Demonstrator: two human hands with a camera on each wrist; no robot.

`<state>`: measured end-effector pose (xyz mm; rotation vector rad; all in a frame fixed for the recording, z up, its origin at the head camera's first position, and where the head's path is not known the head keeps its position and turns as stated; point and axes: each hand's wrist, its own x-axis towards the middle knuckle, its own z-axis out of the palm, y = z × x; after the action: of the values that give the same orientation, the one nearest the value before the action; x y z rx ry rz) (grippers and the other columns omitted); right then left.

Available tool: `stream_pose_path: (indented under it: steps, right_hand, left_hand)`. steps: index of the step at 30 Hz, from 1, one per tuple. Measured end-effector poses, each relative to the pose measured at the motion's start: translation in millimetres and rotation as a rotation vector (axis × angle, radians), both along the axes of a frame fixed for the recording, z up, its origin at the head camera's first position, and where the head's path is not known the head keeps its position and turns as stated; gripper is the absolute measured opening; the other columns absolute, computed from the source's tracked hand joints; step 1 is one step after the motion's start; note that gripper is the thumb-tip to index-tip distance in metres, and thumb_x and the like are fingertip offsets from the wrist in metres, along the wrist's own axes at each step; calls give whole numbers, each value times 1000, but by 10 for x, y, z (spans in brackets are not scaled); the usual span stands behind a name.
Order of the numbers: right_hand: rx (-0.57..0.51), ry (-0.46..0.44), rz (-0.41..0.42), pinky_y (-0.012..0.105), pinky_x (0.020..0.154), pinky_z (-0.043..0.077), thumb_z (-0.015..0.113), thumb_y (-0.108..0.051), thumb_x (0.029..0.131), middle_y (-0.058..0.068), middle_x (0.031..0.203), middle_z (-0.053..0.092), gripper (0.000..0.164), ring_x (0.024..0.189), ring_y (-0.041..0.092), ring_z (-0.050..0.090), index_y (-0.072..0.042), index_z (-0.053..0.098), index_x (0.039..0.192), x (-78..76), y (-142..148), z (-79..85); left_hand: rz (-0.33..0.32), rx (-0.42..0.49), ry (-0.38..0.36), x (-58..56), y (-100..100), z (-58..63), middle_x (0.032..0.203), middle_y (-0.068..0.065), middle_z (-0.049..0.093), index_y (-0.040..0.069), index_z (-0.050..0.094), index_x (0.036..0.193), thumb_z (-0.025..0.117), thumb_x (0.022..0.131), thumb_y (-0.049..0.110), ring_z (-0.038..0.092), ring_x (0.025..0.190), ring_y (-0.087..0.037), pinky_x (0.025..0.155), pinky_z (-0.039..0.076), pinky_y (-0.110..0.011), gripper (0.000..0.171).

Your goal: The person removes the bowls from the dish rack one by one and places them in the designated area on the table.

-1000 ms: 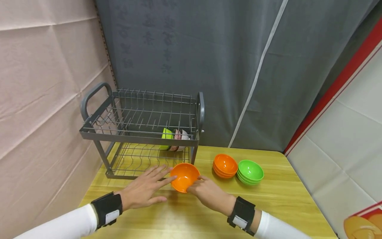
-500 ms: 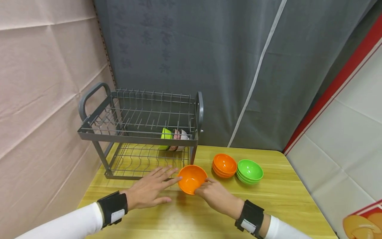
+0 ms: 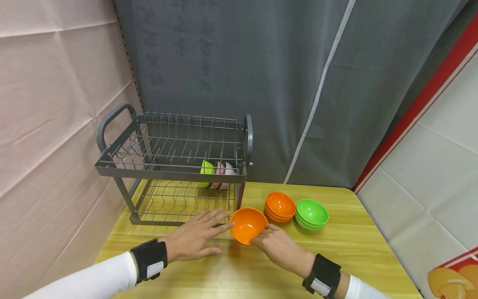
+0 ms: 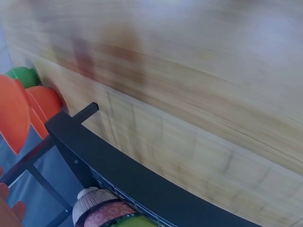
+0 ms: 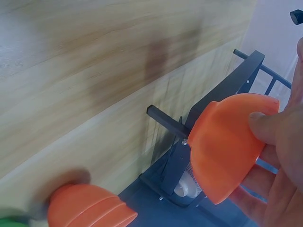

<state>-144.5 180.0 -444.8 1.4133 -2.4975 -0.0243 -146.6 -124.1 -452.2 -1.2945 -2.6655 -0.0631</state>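
Observation:
An orange bowl (image 3: pixel 248 226) hangs above the table in front of the rack's right leg. My right hand (image 3: pixel 281 247) pinches its right rim, thumb on the outside wall as the right wrist view shows of the same bowl (image 5: pixel 232 142). My left hand (image 3: pixel 199 236) is spread flat with straight fingers, its index fingertip right at the bowl's left rim. Right of the held bowl stand a stack of orange bowls (image 3: pixel 281 207) and a stack of green bowls (image 3: pixel 312 213). In the left wrist view only fingertips (image 4: pixel 9 208) of the left hand show.
A dark two-tier dish rack (image 3: pixel 171 171) stands at the back left. Several small bowls, including a green one (image 3: pixel 206 172), lean on its lower tier. Grey curtain (image 3: pixel 284 91) backs the wooden table (image 3: pixel 358 249); a pale cloth wall (image 3: pixel 56 124) borders the left.
The held orange bowl and my right hand have moved right, away from the rack's front and closer to the stacks. My left hand has followed to the right, still spread.

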Motion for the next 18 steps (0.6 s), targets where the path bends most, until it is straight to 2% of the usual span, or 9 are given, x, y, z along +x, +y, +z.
stream_pose_path:
  steps: [11,18]
  right_hand:
    - [20,19,-45,41,94,59,77,-13,83,-13,84,75,13,82,7,70,-23,72,91,41,120,-12]
    - [8,14,-60,42,93,59,76,-12,84,-11,84,75,13,83,6,70,-23,72,90,27,179,-41]
  left_hand:
    - [-40,-15,18,-18,156,-6,169,-7,23,29,27,161,30,101,69,26,156,-30,125,28,-54,72]
    - [-52,-28,12,-10,200,-13,171,-5,17,31,23,162,30,101,68,26,156,-30,126,28,-53,72]
